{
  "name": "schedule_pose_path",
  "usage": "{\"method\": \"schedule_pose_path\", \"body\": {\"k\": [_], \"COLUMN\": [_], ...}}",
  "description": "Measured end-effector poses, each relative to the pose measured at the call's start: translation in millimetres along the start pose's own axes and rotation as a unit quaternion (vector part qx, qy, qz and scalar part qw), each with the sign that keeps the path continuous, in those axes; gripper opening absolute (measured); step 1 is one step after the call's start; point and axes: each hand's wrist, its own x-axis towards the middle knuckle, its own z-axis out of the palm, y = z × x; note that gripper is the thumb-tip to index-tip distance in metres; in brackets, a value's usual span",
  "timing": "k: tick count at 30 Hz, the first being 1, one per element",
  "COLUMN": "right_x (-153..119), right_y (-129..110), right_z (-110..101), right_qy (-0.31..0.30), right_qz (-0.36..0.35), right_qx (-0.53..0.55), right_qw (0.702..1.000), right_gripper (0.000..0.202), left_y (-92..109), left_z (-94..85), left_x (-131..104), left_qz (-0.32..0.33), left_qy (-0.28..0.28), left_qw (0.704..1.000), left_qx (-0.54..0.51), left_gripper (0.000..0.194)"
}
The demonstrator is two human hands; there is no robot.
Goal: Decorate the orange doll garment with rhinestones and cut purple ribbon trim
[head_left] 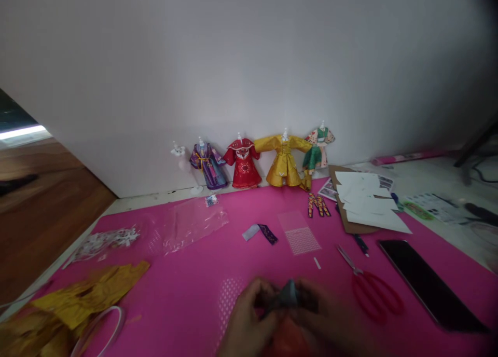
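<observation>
Cloth point(288, 294), grey-blue and folded, looks blurred.

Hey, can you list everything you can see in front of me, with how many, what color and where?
Mat: one, pink, under most items
Wall: one, whitish, behind
Little outfits: four, in back row; purple, red, yellow, green-and-pink
Small stand: one, white, left of them
Clear bag: one, back left
Stringy scraps: one pile, white, left
Yellow cloth: one heap, front left
Hoop: one, white, front left
Purple-and-pale strip: one, center
Dotted sheet: one, whitish, center
Papers: several, white, back right
Scissors: one pair, red handles, right
Flat device: one, black, right
Blurred piece: one, grey, between the hands
Hands: two; left, right, front center
</observation>
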Motion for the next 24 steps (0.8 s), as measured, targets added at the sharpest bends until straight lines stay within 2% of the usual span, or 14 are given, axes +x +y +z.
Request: {"method": "schedule_pose_path", "body": {"k": [4, 7, 9, 12, 15, 17, 20, 22, 24], "right_x": [19.1, 44.2, 65.6, 97.3, 121.2, 131.5, 136.7, 132.1, 121.0], "right_y": [-1.9, -9.1, -15.4, -21.3, -19.1, -15.8, -19.4, -32.7, -54.8], "right_z": [1.7, -14.1, -28.0, -40.2, -37.4, -32.3, -27.6, -26.8, -26.7], "right_qy": [-0.016, -0.026, 0.012, 0.069, 0.092, 0.091, 0.063, 0.02, -0.05], "right_qz": [-0.002, -0.005, 0.0, 0.035, 0.07, 0.079, 0.063, 0.033, -0.002], "right_qx": [-0.081, -0.211, -0.324, -0.468, -0.552, -0.579, -0.582, -0.558, -0.51], "right_qw": [0.997, 0.977, 0.946, 0.88, 0.826, 0.806, 0.808, 0.829, 0.859], "right_gripper": [0.012, 0.014, 0.016, 0.015, 0.019, 0.02, 0.018, 0.016, 0.012], "left_y": [-8.1, -5.4, -2.1, -0.5, -4.5, -7.5, -4.4, 6.0, 22.0], "left_z": [-5.9, -17.1, -27.5, -42.9, -53.1, -56.3, -56.2, -52.9, -46.9], "left_x": [3.5, 10.2, 16.1, 23.5, 25.2, 22.9, 17.4, 14.9, 14.7], "left_qz": [-0.048, -0.051, -0.056, -0.042, 0.0, 0.019, 0.048, 0.086, 0.125], "left_qy": [-0.011, 0.043, 0.067, 0.109, 0.182, 0.207, 0.196, 0.193, 0.191], "left_qw": [0.996, 0.998, 0.995, 0.986, 0.966, 0.956, 0.951, 0.948, 0.947], "left_qx": [-0.073, -0.006, 0.055, 0.121, 0.186, 0.209, 0.233, 0.236, 0.225], "left_gripper": [0.027, 0.021, 0.02, 0.024, 0.032, 0.034, 0.026, 0.02, 0.017]}}
